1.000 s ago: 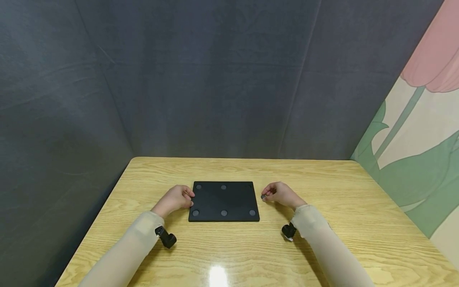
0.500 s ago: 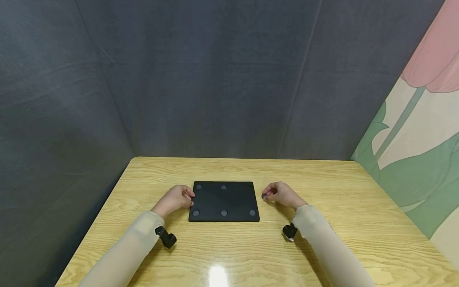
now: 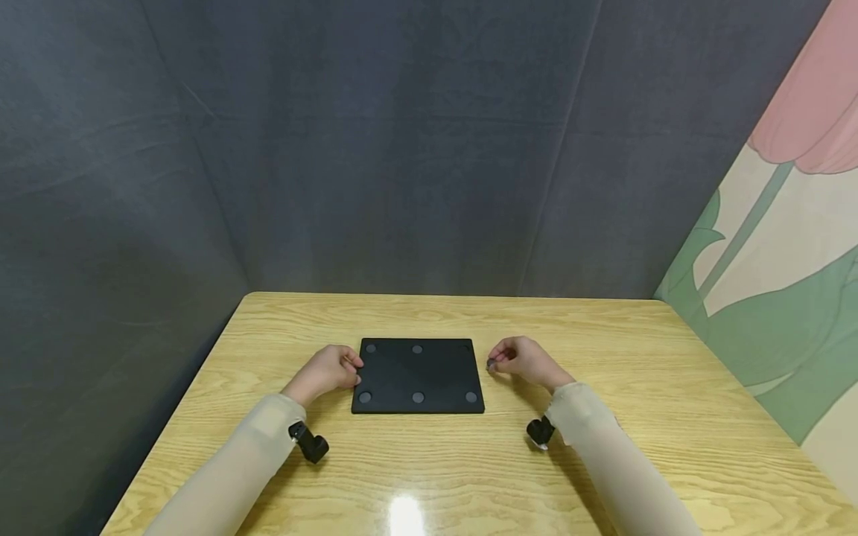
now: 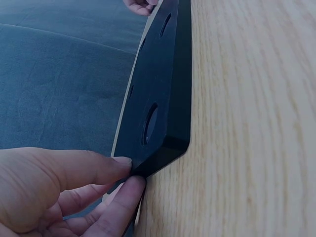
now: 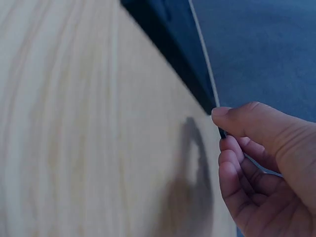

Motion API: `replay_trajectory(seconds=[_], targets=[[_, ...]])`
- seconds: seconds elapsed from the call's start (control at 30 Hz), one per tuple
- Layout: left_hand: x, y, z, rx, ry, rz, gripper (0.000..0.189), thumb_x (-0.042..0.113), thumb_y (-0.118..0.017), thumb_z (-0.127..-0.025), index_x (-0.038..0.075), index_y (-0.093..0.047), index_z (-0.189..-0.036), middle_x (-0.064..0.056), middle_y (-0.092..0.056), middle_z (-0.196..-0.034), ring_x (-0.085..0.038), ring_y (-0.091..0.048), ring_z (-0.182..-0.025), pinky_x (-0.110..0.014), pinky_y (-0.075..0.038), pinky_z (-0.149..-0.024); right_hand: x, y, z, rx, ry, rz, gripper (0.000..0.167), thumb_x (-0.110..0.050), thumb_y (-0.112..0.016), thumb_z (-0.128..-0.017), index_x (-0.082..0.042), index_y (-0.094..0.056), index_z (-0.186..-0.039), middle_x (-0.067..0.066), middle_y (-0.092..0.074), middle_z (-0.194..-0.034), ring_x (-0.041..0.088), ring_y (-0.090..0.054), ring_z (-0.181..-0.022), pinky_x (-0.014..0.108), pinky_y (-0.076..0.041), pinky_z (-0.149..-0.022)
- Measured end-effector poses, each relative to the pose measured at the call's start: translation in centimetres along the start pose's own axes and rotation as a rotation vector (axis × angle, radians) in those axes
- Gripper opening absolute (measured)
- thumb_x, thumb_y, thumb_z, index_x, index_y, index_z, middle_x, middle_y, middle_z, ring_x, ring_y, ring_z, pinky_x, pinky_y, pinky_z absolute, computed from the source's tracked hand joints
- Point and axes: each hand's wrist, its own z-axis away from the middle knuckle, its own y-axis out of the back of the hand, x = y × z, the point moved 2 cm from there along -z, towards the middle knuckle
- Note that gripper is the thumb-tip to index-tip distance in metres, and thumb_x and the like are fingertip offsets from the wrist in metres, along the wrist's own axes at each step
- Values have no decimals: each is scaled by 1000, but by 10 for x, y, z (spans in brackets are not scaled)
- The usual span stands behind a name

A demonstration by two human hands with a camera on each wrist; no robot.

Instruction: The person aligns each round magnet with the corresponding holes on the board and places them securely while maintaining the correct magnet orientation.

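Note:
A flat black rectangular board (image 3: 445, 376) lies on the wooden table, with several grey round spots along its long sides. In the left wrist view, one round spot (image 4: 150, 123) near the corner looks like a recess. My left hand (image 3: 330, 371) holds the board's left edge between thumb and finger. Just off the right edge, my right hand (image 3: 527, 362) pinches a small dark disc (image 3: 491, 364) between thumb and fingertips. In the right wrist view only a thin dark edge of the disc (image 5: 222, 133) shows; the fingers hide the rest.
The light wooden table (image 3: 603, 342) reaches back to a dark cloth curtain (image 3: 402, 149). A panel with a painted flower (image 3: 771, 260) stands at the right. Black wrist cameras (image 3: 310, 443) hang below both sleeves.
Very little differs. The right hand has shifted slightly, and the disc in its fingertips shows more of its flat face. The left hand and the board have stayed in place.

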Motion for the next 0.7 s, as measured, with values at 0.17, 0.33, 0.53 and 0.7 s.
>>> replay_trajectory(seconds=[0.17, 0.33, 0.53, 0.7], targets=[[0, 0, 0, -1, -4, 6, 23, -2, -70, -79, 2, -66, -102, -9, -60, -84, -19, -54, -72, -28, -44, -63, -13, 4, 2, 1, 48, 3, 13, 2, -66, -85, 2, -67, -98, 7, -67, -89, 14, -59, -80, 24, -49, -71], [-1, 0, 0, 4, -13, -2, 23, -1, -71, -79, 2, -66, -101, -9, -60, -84, -19, -54, -71, -28, -44, -63, -26, 9, 4, 1, 52, -9, 14, 1, -64, -88, 3, -66, -101, 10, -68, -92, 16, -61, -82, 26, -50, -74], [-1, 0, 0, 4, -21, -2, 23, 0, -71, -79, 2, -66, -102, -9, -60, -84, -19, -54, -71, -28, -45, -64, -46, 15, 9, -19, 42, -43, 16, 0, -64, -89, 6, -63, -104, 14, -67, -95, 18, -63, -84, 38, -53, -80], [-1, 0, 0, 4, -19, -2, 23, -1, -70, -79, 2, -66, -102, -9, -60, -84, -19, -54, -71, -28, -44, -63, -46, 15, 7, -11, 48, -42, 17, -2, -65, -89, 5, -64, -104, 13, -67, -95, 19, -64, -84, 44, -52, -83]])
